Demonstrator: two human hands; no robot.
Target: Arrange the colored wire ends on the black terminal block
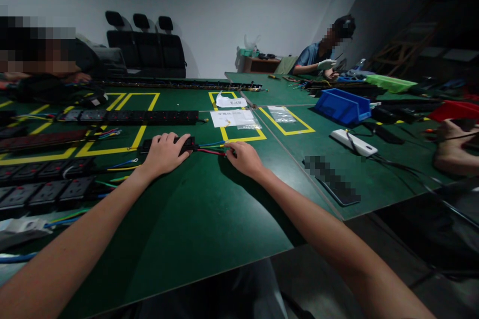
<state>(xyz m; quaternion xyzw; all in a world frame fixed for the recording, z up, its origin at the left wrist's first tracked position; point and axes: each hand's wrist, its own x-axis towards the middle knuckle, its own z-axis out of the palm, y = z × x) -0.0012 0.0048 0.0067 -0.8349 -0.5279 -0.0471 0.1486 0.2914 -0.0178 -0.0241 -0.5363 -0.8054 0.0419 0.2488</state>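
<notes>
My left hand (166,153) lies over a black socket strip (188,145) on the green table, its fingers wrapped round the strip's body. From the strip's right end run blue, yellow and red wires (208,150). At the far ends of these wires, my right hand (243,157) has its fingers pressed together on them. Just beyond my hands lie a white paper label (226,118) and a clear plastic bag (248,120).
More socket strips (47,194) with loose wires lie at the left. On the right are a blue bin (342,106), a white power strip (354,142) and a pixelated flat object (333,180). Other people sit at the left, far right and back of the green table (209,224).
</notes>
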